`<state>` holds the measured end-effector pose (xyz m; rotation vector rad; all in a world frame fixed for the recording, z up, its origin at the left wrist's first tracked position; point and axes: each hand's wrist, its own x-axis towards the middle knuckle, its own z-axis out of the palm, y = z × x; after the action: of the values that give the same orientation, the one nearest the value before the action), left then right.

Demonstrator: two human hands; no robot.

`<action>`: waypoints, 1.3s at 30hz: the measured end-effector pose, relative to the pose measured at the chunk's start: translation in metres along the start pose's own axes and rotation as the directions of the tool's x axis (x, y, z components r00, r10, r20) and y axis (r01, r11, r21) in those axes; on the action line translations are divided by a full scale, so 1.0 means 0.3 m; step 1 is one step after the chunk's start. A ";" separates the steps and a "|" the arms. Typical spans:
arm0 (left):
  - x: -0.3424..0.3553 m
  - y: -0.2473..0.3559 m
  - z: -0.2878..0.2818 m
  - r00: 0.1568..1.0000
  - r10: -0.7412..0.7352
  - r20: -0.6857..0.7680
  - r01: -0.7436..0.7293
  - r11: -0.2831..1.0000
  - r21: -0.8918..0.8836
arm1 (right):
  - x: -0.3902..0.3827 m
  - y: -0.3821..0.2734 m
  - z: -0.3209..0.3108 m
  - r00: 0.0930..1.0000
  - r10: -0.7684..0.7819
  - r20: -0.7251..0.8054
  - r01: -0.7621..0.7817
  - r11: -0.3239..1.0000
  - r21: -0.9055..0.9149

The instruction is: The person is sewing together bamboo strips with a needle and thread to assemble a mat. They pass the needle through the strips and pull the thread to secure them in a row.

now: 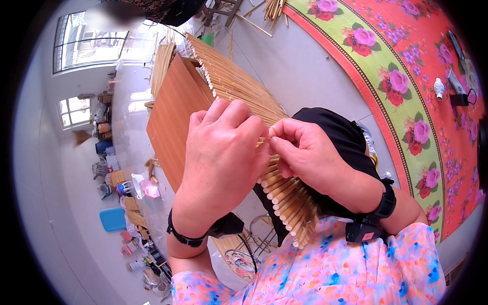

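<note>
Over your lap: bamboo-stick mat (239, 89) on brown board (173, 117).
Left hand (221, 157): your grip curls over the mat's edge.
Right hand (305, 152): your grip pinches together at a stick.

My mat (239, 86) is a row of thin, pale bamboo slats set side by side, running from the wooden board (173, 117) down over my lap. Its far end lies flat on the board; its near end fans out in round cut tips below my fingers. The middle stretch is hidden under my hands.
</note>
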<state>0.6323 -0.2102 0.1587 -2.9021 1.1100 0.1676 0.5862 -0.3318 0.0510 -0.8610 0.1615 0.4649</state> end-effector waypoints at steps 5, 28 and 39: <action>-0.001 0.013 0.026 1.000 -0.002 -0.020 0.004 0.994 0.110 | 0.000 0.012 0.000 1.000 -0.023 -0.003 0.023 0.997 -0.080; 0.006 0.009 0.034 1.000 0.018 0.017 -0.020 0.994 0.107 | -0.009 0.012 -0.008 0.996 -0.080 -0.027 0.073 0.977 -0.198; -0.007 -0.034 -0.002 0.999 -0.005 -0.042 0.006 1.000 0.008 | -0.009 0.001 -0.004 1.000 0.005 -0.028 -0.007 0.997 -0.082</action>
<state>0.6376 -0.2014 0.1595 -2.9140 1.1058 0.1023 0.5836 -0.3336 0.0509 -0.9481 0.1711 0.4679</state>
